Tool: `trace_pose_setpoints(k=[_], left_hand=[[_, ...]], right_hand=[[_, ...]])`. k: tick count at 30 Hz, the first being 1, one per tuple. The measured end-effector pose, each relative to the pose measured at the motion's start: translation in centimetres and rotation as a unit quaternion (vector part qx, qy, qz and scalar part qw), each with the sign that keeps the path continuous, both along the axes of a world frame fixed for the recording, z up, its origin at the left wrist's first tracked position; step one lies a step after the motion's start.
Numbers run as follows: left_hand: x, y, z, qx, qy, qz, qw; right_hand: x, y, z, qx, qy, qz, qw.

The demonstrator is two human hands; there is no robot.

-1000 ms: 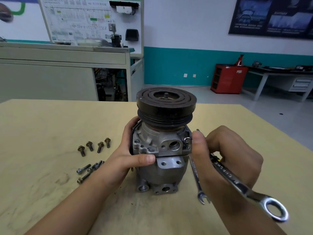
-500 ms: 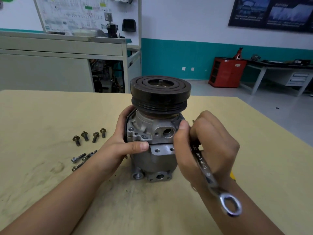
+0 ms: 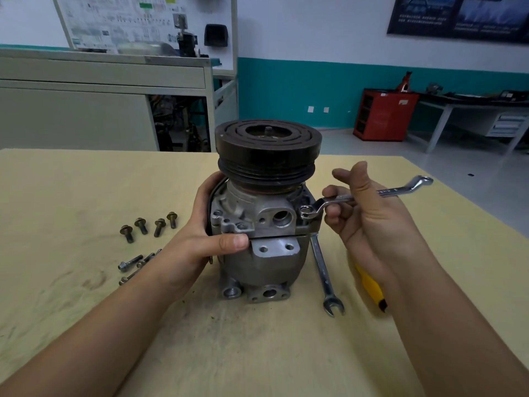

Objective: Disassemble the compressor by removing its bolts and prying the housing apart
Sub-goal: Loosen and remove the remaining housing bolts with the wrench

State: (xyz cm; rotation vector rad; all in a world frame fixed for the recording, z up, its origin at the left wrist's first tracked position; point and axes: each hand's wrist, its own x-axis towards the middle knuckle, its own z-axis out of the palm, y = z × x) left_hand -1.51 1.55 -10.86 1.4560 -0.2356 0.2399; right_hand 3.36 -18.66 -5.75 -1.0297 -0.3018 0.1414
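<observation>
1. Nearest you, right of centre on the tabletop (image 3: 257,353), an open-end wrench (image 3: 323,270) lies flat just beside the compressor's base. A yellow-handled tool (image 3: 369,285) lies partly under your right forearm; neither is in use
2. The compressor (image 3: 266,270) stands upright near the middle of the tabletop, with its pulley (image 3: 267,147) on top. Your left hand (image 3: 200,242) wraps its left side, thumb pressed across the front by the seam (image 3: 303,233), steadying it
3. Your right hand (image 3: 369,213) holds a ring spanner (image 3: 343,198), lower fingers curled round the shank, thumb and forefinger lifted clear. The ring end sits on the housing's right flange, probably over a bolt not yet out, though the ring hides the head
4. Left of the compressor, towards the left edge, several long bolts (image 3: 131,263) lie loose. Just beyond them four short flanged bolts (image 3: 148,226) sit in a row, so a good share of the unbolting looks done
5. The seam looks closed, so at least this bolt and all the prying are left
6. No tray or box holds the bolts; they rest on bare tabletop. Far across the room a red cabinet (image 3: 383,116) stands by the wall; you cannot tell what it holds
</observation>
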Motion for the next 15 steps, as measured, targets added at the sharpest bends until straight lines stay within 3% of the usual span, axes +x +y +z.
trace_pose_setpoints(k=[10, 15], left_hand=[[-0.05, -0.06, 0.16, -0.001, 0.0, -0.002, 1.0], [0.02, -0.03, 0.15, -0.004, 0.001, 0.001, 1.0]], right_hand=[[-0.06, -0.01, -0.03, 0.03, -0.007, 0.035, 0.999], [0.07, 0.06, -0.14, -0.002, -0.041, 0.014, 0.999]])
